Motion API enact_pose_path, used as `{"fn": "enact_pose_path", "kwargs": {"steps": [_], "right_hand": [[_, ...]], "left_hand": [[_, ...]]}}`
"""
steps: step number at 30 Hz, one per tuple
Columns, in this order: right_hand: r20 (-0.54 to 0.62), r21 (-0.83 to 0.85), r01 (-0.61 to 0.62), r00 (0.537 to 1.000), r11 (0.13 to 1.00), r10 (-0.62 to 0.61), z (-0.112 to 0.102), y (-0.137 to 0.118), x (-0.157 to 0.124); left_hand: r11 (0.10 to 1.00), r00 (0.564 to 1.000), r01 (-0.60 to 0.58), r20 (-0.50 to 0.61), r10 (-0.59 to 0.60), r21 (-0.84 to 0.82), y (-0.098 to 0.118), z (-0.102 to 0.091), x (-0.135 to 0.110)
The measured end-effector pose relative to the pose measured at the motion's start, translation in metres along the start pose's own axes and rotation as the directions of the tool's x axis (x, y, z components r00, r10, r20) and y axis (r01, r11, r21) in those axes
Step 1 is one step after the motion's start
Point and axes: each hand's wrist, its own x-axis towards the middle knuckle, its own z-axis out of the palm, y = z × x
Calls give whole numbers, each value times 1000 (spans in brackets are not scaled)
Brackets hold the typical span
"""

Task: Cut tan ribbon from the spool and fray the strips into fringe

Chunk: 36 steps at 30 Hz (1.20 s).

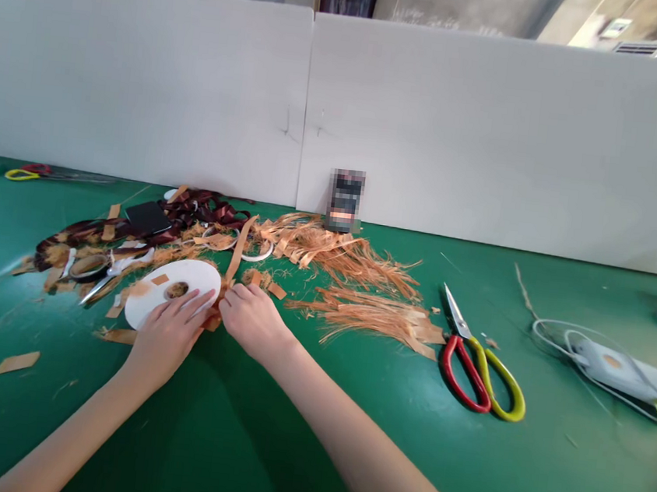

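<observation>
My left hand [170, 327] lies over the right side of a round white reel [142, 301], fingers reaching across its face to the edge and the thumb hidden. The reel has a hole in the middle and a small tan scrap [160, 279] on it. Just right of the reel, my right hand [250, 320] has its fingers closed in a pinch on tan ribbon [213, 321], seen partly between the hands. A longer tan strip [240, 248] rises behind the fingertips. Frayed tan ribbon bundles [374, 313] lie to the right.
Large scissors [472, 363] with red and yellow handles lie at right, beside a white power strip [626, 367]. Silver scissors [111, 274], dark brown ribbon [208, 210] and a black flat object [148, 218] crowd the left. A blurred dark box [345, 201] stands against the white panel [463, 135].
</observation>
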Motion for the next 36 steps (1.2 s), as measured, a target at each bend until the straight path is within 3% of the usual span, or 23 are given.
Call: {"fn": "enact_pose_path", "kwargs": {"steps": [4, 9, 18, 26, 36], "right_hand": [[66, 24, -81, 995, 996, 79, -19, -17, -24], [44, 48, -140, 989, 989, 138, -34, -21, -66], [56, 85, -384, 923, 919, 380, -37, 11, -153], [76, 176, -525, 851, 833, 520, -42, 37, -216], [90, 308, -647, 750, 698, 655, -34, 70, -277]], "left_hand": [[994, 998, 35, 47, -40, 100, -1, -2, 5], [998, 997, 37, 66, -40, 44, -2, -2, 15], [997, 982, 75, 174, -76, 15, -1, -3, 18], [985, 952, 169, 251, -173, 39, -4, -1, 20], [994, 959, 112, 260, -111, 14, -9, -3, 14]]}}
